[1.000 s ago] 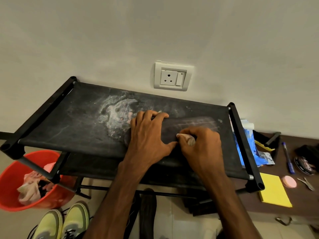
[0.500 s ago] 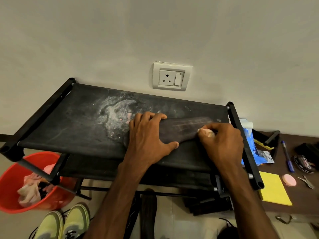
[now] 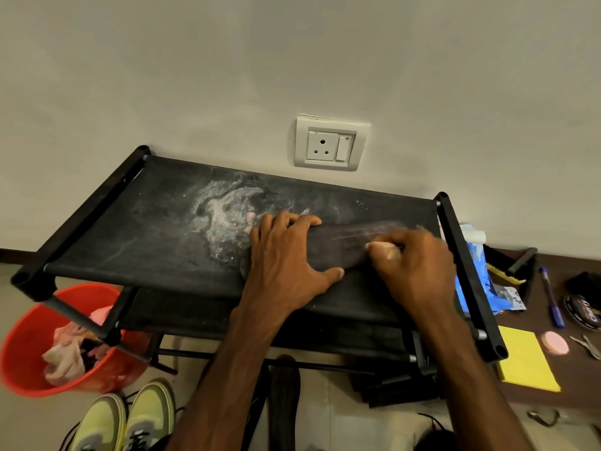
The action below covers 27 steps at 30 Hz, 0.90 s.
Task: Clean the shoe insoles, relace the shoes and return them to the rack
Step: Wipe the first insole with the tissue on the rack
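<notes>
Pinning one dark grey, flat foam insole (image 3: 338, 245) to the top fabric shelf of the black tube-frame shoe rack (image 3: 130, 242), toward 3 o'clock of that shelf. Pressing down with the left hand (image 3: 286, 255), fingers straight and spread wide, probably to stop the thin piece sliding under the rubbing. Pinching a small pale pinkish lump (image 3: 383, 250) in the curled fingertips of the right hand (image 3: 413, 275), set against the insole's 3 o'clock end beside faint scrub lines — the cleaning step, by the look. Counted: one insole, one lump, two hands. On the floor at 7 o'clock, two yellow-green canvas shoes (image 3: 126, 421); at 8 o'clock, one red plastic bucket (image 3: 19, 353) holding rags.
</notes>
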Motion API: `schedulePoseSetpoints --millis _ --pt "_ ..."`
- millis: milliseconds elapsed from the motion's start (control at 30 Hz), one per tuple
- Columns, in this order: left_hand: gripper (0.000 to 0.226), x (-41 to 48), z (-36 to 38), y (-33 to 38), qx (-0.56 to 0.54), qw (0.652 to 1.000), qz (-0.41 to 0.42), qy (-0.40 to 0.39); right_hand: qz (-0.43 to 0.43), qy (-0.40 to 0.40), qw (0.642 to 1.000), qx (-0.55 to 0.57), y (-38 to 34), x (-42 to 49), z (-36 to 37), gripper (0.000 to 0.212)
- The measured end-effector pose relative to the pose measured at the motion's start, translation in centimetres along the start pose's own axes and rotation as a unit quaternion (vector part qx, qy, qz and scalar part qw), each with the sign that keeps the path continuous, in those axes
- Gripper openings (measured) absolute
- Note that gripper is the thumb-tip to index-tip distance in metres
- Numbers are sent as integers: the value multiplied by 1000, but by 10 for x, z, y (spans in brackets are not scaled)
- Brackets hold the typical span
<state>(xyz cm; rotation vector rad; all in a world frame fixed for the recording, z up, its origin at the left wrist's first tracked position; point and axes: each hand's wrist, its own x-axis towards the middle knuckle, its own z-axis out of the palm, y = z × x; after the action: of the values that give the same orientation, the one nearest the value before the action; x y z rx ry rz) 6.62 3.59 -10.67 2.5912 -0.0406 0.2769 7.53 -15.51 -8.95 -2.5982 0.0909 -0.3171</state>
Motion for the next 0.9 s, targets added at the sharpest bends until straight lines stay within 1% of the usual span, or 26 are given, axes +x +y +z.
schedulePoseSetpoints --millis 100,167,267,333,400,467,567,667,767,833,900 --pt "84 0 0 0 -3 1000 -1 -5 42 54 998 -2 18 8 -12 39" --pt "84 0 0 0 -1 1000 1 -3 46 58 997 -5 19 8 -14 38" --pt "84 -1 0 1 8 1000 2 3 3 7 1000 -20 3 1 -6 22" --pt "84 -1 1 0 11 1000 3 4 -40 -33 998 -21 -12 -5 3 19" --pt "82 -1 1 0 4 1000 3 2 -76 -69 995 14 -22 -10 9 17" --pt "81 -1 1 0 -3 1000 1 -4 -84 -85 992 39 -25 -11 9 12" --pt "83 -1 0 0 -2 1000 -3 0 -46 -53 997 21 -7 -2 2 13" --pt "82 -1 0 1 -3 1000 -2 3 22 18 1000 10 16 11 -11 22" --pt "82 -1 0 1 -2 1000 -1 4 58 68 996 5 28 18 -19 20" --pt "83 -2 0 1 1 1000 -1 6 57 71 996 -12 29 19 -17 19" --pt "83 -2 0 1 6 1000 1 6 31 44 998 -17 27 18 -13 22"
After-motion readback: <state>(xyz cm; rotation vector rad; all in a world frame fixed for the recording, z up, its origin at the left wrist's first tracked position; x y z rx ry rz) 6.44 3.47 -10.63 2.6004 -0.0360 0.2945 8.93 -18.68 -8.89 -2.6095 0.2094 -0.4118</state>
